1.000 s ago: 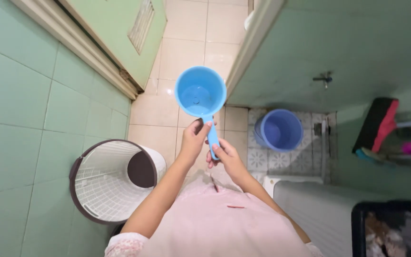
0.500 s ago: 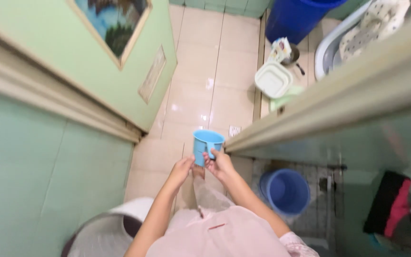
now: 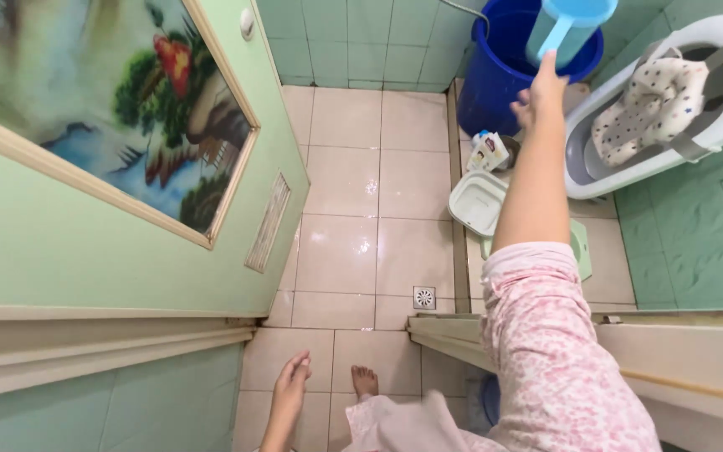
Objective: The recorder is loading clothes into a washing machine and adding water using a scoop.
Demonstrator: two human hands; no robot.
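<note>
The right hand (image 3: 539,90) was stretched far forward, its fingers closed around the lower end of the handle of a light blue dipper (image 3: 569,27). The dipper's cup hung over the open mouth of a tall dark blue barrel (image 3: 495,79) standing in the far corner of the tiled floor (image 3: 378,209) — whether the cup touched the barrel's rim could not be told. The pink patterned sleeve (image 3: 546,335) ran back from that arm toward the camera.

The left hand (image 3: 289,387) hung low beside the body, fingers loose and slack, grasping nothing, just above the floor near a bare foot (image 3: 365,381).

Just right of the barrel lay a white and grey baby bath (image 3: 717,100) with a spotted cushion (image 3: 650,105) inside. Below the raised arm sat a white square lidded container (image 3: 477,201) and small packets (image 3: 487,151). A green door (image 3: 127,209) with a painted landscape panel stood open on the left — a small floor drain (image 3: 423,297) lay near the threshold.
</note>
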